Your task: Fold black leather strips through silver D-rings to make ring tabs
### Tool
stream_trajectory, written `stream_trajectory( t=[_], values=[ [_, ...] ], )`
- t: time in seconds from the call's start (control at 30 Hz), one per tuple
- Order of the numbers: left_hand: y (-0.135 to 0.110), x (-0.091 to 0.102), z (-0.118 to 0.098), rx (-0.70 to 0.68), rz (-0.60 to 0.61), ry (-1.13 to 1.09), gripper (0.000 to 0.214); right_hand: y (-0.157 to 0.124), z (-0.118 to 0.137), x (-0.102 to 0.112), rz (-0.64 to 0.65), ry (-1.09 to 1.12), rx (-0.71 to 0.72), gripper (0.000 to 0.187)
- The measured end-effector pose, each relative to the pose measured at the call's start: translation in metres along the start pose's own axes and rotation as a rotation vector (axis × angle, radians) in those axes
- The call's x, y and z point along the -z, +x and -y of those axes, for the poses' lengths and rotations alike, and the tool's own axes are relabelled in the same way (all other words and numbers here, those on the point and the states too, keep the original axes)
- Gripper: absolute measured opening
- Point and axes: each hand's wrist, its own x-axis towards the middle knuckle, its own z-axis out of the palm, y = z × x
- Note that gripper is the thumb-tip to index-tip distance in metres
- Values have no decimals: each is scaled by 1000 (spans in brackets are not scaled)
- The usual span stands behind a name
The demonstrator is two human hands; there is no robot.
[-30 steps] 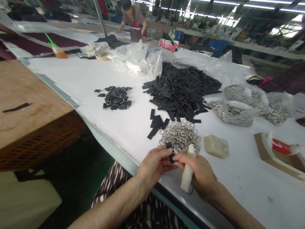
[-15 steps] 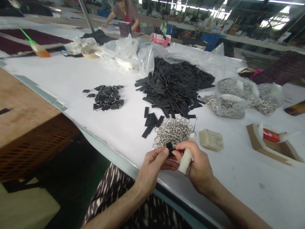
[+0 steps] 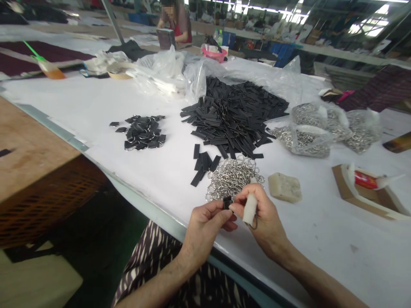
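Head view, left hand point(image 3: 207, 224) pinching a short flat black strip point(image 3: 226, 201), right hand point(image 3: 266, 218) at its edge while gripping an off-white cylindrical handle point(image 3: 249, 210), heaped silver metal rings point(image 3: 231, 174) at the strip's twelve o'clock, red-and-white tube point(image 3: 366, 180) at three o'clock, lettering unreadable.

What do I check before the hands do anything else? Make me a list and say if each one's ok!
1. Left hand pinching the black strip: ok.
2. Right hand holding the white-wrapped tool: ok.
3. Metal rings close by: ok, heaped just beyond the hands.
4. Loose black strips nearby: ok, piled behind the rings.
5. Ring through the held strip: cannot tell, too small and partly covered.
6. Pale block apart from the right hand: ok.
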Motion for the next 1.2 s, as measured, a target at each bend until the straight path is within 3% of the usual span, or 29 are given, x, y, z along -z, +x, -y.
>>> stream_trajectory(
  t=[0.5, 0.63, 0.7, 0.83, 0.9, 1.2],
  values=[
    [0, 2, 2, -5, 10, 68, 15, 2, 2, 0, 13, 38, 42, 20],
    [0, 5, -2, -125, -107, 183, 4, 2, 3, 0, 21, 64, 36, 20],
    [1, 6, -4, -126, -135, 166, 12, 2, 4, 0, 23, 75, 31, 19],
    [1, 3, -4, 62, 66, -9, 19, 1, 4, 0, 19, 59, 39, 18],
    [1, -1, -4, 64, 110, -83, 15, 0, 3, 0, 23, 56, 39, 17],
    [2, 0, 0, 69, 45, -106, 11, 0, 7, 2, 40, 13, -28, 14]
  ],
)
